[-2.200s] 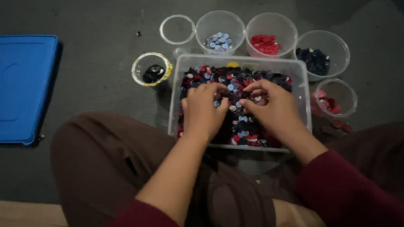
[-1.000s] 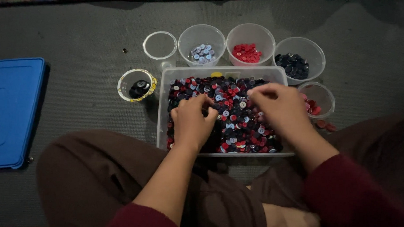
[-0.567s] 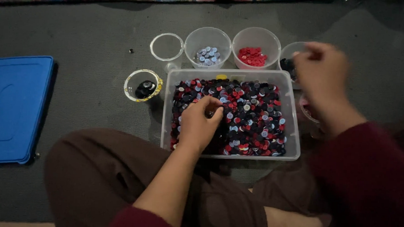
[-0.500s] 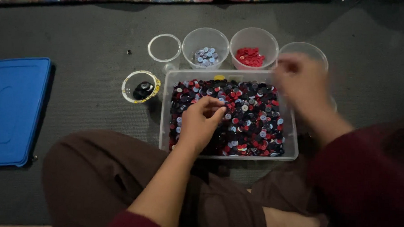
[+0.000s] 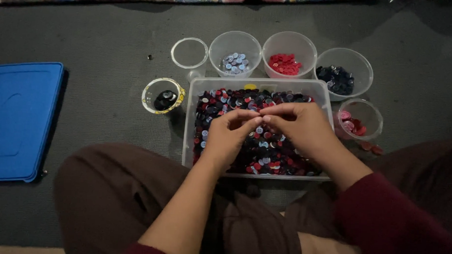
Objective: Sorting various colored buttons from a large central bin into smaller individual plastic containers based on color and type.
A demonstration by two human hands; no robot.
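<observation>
— What is being handled at frame centre?
— Buttons (image 5: 258,129) are being pinched between closed fingers of left hand (image 5: 229,138) and right hand (image 5: 297,128), above the clear bin (image 5: 189,136), below the cups (image 5: 235,52).

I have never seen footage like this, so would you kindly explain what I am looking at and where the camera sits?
There is no machine here: a person sits on a dark floor mat, and the one camera is worn on their head, looking down at their own two bare hands. The left hand and right hand meet fingertip to fingertip over a clear rectangular bin full of mixed buttons. Whether they pinch a button between them is too small to tell. Around the bin stand round clear cups: one empty, one with pale blue buttons, one with red, one with dark, one with pinkish, one with black. A blue lid lies to the left.
</observation>
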